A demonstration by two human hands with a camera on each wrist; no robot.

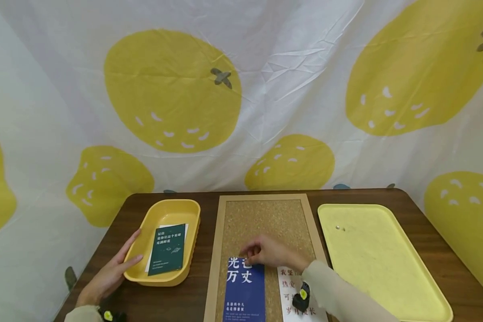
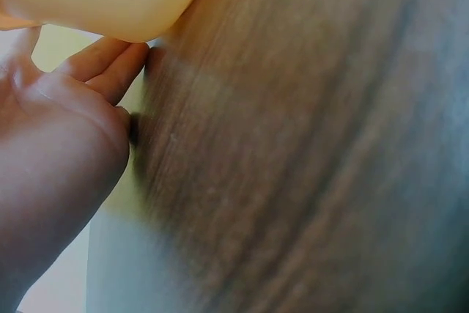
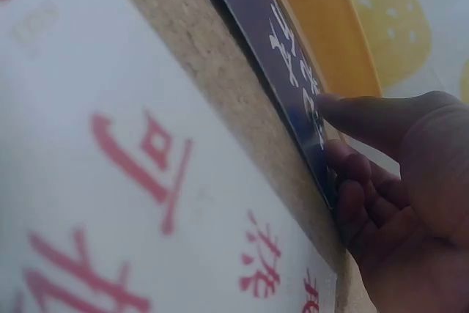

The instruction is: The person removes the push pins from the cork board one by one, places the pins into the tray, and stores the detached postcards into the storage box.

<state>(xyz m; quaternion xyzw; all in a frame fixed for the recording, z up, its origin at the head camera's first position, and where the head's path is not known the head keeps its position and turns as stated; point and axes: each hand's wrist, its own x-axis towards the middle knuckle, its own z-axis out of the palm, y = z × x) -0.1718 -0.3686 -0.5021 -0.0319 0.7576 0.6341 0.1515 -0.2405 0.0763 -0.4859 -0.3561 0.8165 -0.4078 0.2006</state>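
Note:
My left hand (image 1: 112,273) grips the near left side of a yellow plastic basket (image 1: 195,232). Its thumb lies over the rim; in the left wrist view the fingers reach along the outer wall. A dark green card (image 1: 167,250) with white print lies in the basket over a white one. At the cork board (image 1: 265,223), my right hand (image 1: 271,251) pinches the top edge of a blue card (image 1: 245,290) between thumb and curled fingers. Whether a pin is between those fingers is hidden. Right of it, a white card with red characters (image 3: 168,159) lies on the cork, partly covered by my wrist.
To the right of the board lies a pale yellow tray (image 1: 378,264) with two tiny pin-like pieces (image 1: 337,227) near its upper left. The dark wooden table (image 1: 209,214) ends at a curtain (image 1: 265,112) printed with yellow fruit.

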